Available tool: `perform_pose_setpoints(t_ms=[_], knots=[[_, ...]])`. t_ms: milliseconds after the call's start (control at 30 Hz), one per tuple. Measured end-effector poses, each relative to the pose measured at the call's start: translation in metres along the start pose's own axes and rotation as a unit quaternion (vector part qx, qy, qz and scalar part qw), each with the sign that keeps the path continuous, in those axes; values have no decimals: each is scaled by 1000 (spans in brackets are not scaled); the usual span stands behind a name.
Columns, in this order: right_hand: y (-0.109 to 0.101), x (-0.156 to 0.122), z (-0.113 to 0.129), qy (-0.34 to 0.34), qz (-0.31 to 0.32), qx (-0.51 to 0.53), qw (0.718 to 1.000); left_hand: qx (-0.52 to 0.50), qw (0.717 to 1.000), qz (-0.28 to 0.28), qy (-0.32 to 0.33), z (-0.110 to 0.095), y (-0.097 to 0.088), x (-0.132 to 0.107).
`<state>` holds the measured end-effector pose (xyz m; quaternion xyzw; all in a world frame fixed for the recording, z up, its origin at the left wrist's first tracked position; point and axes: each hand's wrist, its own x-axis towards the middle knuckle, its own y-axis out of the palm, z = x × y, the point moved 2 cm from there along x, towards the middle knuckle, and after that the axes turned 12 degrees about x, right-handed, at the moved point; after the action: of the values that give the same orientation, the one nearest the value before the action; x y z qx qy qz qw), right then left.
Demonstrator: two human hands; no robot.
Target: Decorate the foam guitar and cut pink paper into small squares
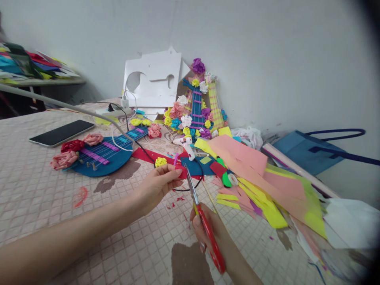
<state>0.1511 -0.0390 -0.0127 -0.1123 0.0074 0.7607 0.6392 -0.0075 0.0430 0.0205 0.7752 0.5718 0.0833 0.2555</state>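
Observation:
My left hand [158, 186] pinches a small piece of red paper [181, 171] between thumb and fingers above the table. Fingers of my right hand [212, 225] are wrapped round red-handled scissors [204, 221], whose blades point up and away from me. The blade tips meet the right side of the red paper; whether they are cutting into it I cannot tell. Just beyond lie a yellow paper flower [160, 162], a strip of red paper [148, 156] and a white glue gun [184, 146]. Small red scraps [180, 198] are scattered below the hands.
A blue paper guitar [103, 162] with flowers lies left, near a tablet-like device [62, 133]. Flower-decorated guitars [196, 107] lean on the wall beside white cut-out boards [154, 79]. Coloured sheets [240, 154], a tape dispenser [227, 179] and a blue bag [308, 152] fill the right. Cables cross the table.

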Motion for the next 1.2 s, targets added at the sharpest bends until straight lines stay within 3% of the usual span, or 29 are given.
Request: perform_pose_setpoints(t_ms=[533, 1200], knots=[[1, 1, -3, 19, -16, 35, 999, 0, 1000, 17, -4, 0, -1, 1], [-3, -4, 8, 15, -20, -18, 1000, 16, 1000, 14, 11, 0, -1, 2]])
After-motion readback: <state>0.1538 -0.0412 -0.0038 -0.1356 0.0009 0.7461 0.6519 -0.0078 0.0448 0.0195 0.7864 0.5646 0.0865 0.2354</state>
